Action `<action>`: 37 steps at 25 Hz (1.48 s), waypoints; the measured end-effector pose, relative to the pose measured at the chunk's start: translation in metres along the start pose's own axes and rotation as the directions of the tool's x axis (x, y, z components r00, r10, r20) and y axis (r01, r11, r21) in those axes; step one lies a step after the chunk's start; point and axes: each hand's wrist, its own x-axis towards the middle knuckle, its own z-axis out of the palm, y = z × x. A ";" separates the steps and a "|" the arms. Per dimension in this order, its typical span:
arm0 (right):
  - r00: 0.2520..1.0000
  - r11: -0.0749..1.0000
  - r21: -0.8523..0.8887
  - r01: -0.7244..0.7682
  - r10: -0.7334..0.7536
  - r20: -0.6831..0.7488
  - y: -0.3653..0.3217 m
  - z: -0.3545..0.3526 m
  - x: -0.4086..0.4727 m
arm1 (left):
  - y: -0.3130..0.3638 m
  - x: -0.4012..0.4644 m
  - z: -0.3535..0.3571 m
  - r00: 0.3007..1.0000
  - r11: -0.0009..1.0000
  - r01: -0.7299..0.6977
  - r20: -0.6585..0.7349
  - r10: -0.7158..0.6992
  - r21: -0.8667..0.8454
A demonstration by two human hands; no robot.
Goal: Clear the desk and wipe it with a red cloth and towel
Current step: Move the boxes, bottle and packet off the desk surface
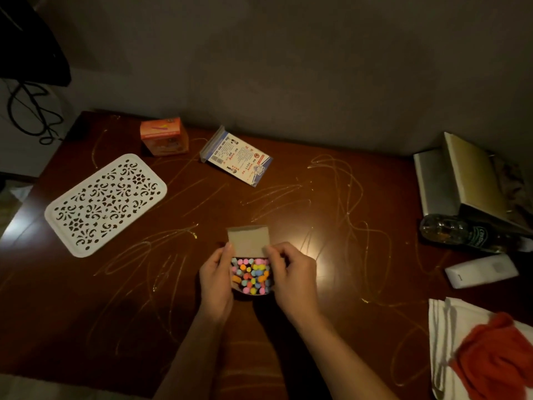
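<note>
Gripping chalk box (flap up): both hands

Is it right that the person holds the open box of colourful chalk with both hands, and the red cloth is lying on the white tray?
Not quite. The head view shows both hands holding the open box of colourful chalk, but the red cloth lies on the white towel at the right. The white tray sits far left.

Scribbled desk, cloths waiting at near right

Crumpled red cloth lies on a folded white towel; the glossy dark brown wooden desk bears yellowish scribbles.
</note>
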 end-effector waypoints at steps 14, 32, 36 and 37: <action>0.975 0.976 0.116 -0.185 0.197 -0.102 0.029 -0.008 0.009 | 0.004 -0.009 -0.009 0.953 0.974 -0.076 0.303 0.008 0.212; 0.874 0.954 0.167 -0.250 0.148 0.463 0.037 -0.035 0.014 | 0.003 0.014 -0.013 0.883 0.956 -0.031 0.457 -0.111 0.292; 0.908 0.984 0.087 -0.157 0.109 0.405 0.038 -0.035 0.009 | 0.002 0.011 -0.006 0.881 0.928 -0.148 0.473 -0.034 0.342; 0.917 0.990 0.058 -0.128 0.096 0.387 0.036 -0.035 0.013 | 0.001 0.013 -0.004 0.874 0.907 -0.196 0.486 -0.011 0.372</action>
